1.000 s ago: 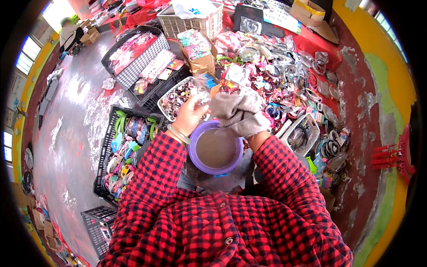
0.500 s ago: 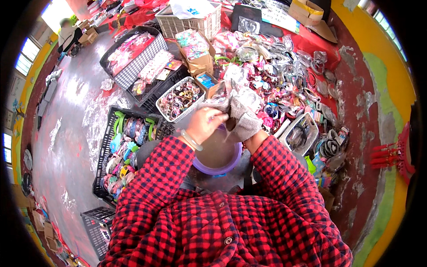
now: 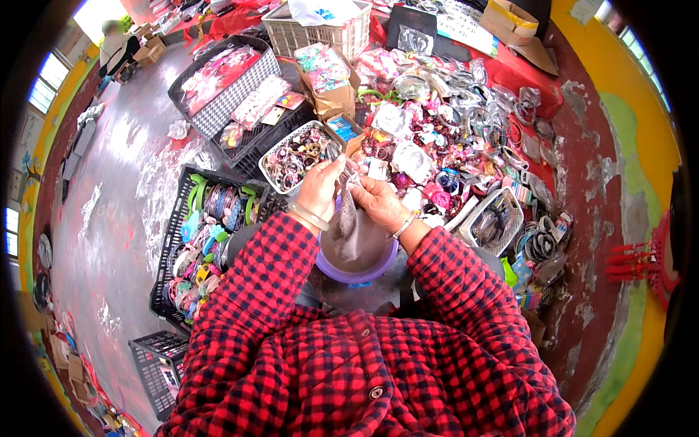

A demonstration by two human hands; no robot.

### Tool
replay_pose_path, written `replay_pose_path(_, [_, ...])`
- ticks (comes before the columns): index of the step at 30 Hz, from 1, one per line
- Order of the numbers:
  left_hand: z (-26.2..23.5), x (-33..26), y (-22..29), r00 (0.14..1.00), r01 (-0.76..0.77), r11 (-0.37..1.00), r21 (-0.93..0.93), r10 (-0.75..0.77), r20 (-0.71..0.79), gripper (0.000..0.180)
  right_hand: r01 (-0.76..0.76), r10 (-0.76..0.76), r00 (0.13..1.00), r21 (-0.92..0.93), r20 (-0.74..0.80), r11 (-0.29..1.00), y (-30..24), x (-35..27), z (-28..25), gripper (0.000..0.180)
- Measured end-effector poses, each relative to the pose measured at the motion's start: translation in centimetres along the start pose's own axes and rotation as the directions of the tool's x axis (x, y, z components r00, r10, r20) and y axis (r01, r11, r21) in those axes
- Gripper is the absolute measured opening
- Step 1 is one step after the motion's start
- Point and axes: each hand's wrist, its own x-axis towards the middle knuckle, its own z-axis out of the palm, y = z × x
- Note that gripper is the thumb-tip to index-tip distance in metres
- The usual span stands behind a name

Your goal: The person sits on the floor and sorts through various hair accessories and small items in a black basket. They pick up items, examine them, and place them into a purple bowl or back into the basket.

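A wet-looking grey cloth (image 3: pixel 350 218) hangs between my two hands over a purple basin (image 3: pixel 357 277) of cloudy water. My left hand (image 3: pixel 319 191) is closed at the upper part of the cloth, a bangle at its wrist. Pressed against the other side of the cloth, my right hand (image 3: pixel 383 204) has its fingers closed. The cloth's lower end droops toward the water; whether it touches I cannot tell. Something dark and narrow sticks up past my left fingertips, too small to make out. Just beyond stands a white basket (image 3: pixel 271 173) of hair ties.
A black crate (image 3: pixel 162 280) of headbands and bright hair accessories stands at my left. Ahead and right spreads a large heap of packaged hair accessories (image 3: pixel 444 138). A small white basket (image 3: pixel 510 237) sits right of the basin. Far left, a person (image 3: pixel 113 49) sits.
The cloth was spread over my right hand and is now bunched, hanging down between both hands. My right hand has come out from under it and moved nearer my left.
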Motion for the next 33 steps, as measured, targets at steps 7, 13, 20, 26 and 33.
replay_pose_path(7, [-0.5,-0.2,0.8,0.996,0.084,0.996,-0.042,-0.086,-0.038,0.024,-0.057,0.063,0.991,-0.050,0.119,0.997,0.5,-0.3,-0.3,0.024])
replay_pose_path(13, [0.0,-0.9,2.3,0.984,0.132,0.991,-0.010,-0.132,-0.119,0.023,-0.054,0.061,0.971,-0.038,0.233,0.998,0.1,-1.1,-0.1,0.017])
replay_pose_path(20, [-1.7,-0.3,3.4,0.992,0.071,0.996,-0.054,-0.077,-0.103,0.026,0.448,-0.331,0.887,-0.424,0.322,0.787,2.5,-0.4,-0.7,0.014])
replay_pose_path(26, [0.2,-1.1,3.2,0.974,0.217,0.968,-0.123,-0.222,-0.032,0.031,0.154,-0.105,0.980,-0.305,0.171,0.940,0.3,-1.2,-0.1,0.016])
replay_pose_path(33, [-0.3,-0.7,-0.6,0.997,0.078,0.994,-0.076,-0.077,0.014,0.022,0.044,-0.063,0.997,-0.380,-0.037,0.924,-1.2,-0.8,0.0,0.021])
